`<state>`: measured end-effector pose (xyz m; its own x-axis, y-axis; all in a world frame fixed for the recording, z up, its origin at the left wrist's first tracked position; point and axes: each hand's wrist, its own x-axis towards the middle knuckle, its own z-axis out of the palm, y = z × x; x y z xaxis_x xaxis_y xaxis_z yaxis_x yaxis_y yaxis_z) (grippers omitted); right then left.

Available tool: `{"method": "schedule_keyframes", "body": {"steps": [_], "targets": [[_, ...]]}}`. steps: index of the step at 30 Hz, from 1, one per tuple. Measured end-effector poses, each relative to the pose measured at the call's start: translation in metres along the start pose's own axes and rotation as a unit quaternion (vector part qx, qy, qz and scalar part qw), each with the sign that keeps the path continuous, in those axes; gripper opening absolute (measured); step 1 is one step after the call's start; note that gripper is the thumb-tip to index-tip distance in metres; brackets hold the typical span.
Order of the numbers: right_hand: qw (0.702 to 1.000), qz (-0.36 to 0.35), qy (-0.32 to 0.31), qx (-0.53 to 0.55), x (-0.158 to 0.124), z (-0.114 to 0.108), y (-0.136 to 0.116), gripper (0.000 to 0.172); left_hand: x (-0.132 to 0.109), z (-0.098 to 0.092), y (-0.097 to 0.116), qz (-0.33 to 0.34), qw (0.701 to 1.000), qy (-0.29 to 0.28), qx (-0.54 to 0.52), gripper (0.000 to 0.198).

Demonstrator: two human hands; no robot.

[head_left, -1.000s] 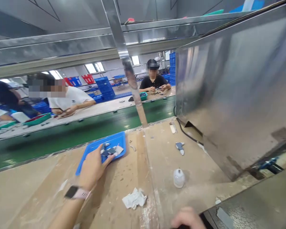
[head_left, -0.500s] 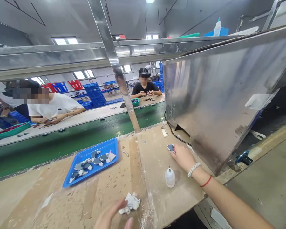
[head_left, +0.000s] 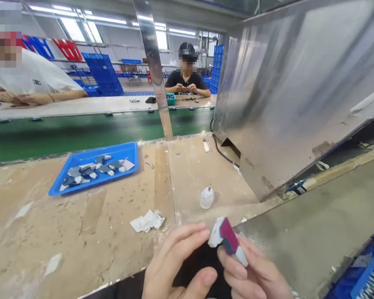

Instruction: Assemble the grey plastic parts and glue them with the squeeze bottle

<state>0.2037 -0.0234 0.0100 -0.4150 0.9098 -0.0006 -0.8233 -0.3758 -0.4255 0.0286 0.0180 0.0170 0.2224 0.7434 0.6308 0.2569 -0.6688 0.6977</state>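
Note:
Both my hands meet at the bottom edge of the view, over the near edge of the wooden bench (head_left: 81,232). My left hand (head_left: 177,265) curls its fingers round a dark piece (head_left: 199,265) and its fingertips touch a small part. My right hand (head_left: 255,278) pinches that small part (head_left: 226,238), which is white and blue with a magenta face. A small white squeeze bottle (head_left: 207,197) stands just beyond my hands. A crumpled white wipe (head_left: 147,221) lies to its left.
A blue tray (head_left: 81,185) with several small grey and white parts sits at the left on the bench. A big steel housing (head_left: 286,91) fills the right. Behind runs a green conveyor belt (head_left: 65,133), with two seated persons at work beyond it.
My right hand picked the small part off the bench by the steel housing and brought it near. My left hand came up to meet it. The view tilted down.

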Motion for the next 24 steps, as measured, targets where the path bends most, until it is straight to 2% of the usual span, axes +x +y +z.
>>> {"method": "schedule_keyframes", "body": {"steps": [3, 7, 9, 14, 20, 24], "targets": [[0.998, 0.055, 0.011, 0.014, 0.003, 0.01, 0.019, 0.03, 0.007, 0.0, 0.001, 0.019, 0.998, -0.039, -0.036, 0.024], [0.993, 0.115, 0.04, 0.007, 0.007, 0.01, 0.03, 0.042, 0.009, -0.008, -0.001, 0.002, 0.999, -0.03, -0.036, 0.024], [0.991, 0.127, 0.031, 0.028, 0.007, 0.008, 0.034, 0.047, 0.008, -0.012, -0.003, 0.009, 0.998, -0.041, -0.037, 0.028], [0.99, 0.12, -0.002, 0.071, 0.009, 0.014, 0.037, 0.029, 0.004, -0.017, -0.011, 0.014, 0.995, -0.053, -0.079, 0.036], [0.988, 0.114, 0.014, 0.102, 0.01, 0.023, 0.035, 0.028, -0.002, -0.022, -0.023, 0.059, 0.991, -0.093, -0.077, 0.037], [0.989, 0.11, 0.024, 0.095, 0.007, 0.024, 0.036, 0.029, -0.002, -0.025, -0.019, 0.072, 0.99, -0.096, -0.073, 0.03]]}}
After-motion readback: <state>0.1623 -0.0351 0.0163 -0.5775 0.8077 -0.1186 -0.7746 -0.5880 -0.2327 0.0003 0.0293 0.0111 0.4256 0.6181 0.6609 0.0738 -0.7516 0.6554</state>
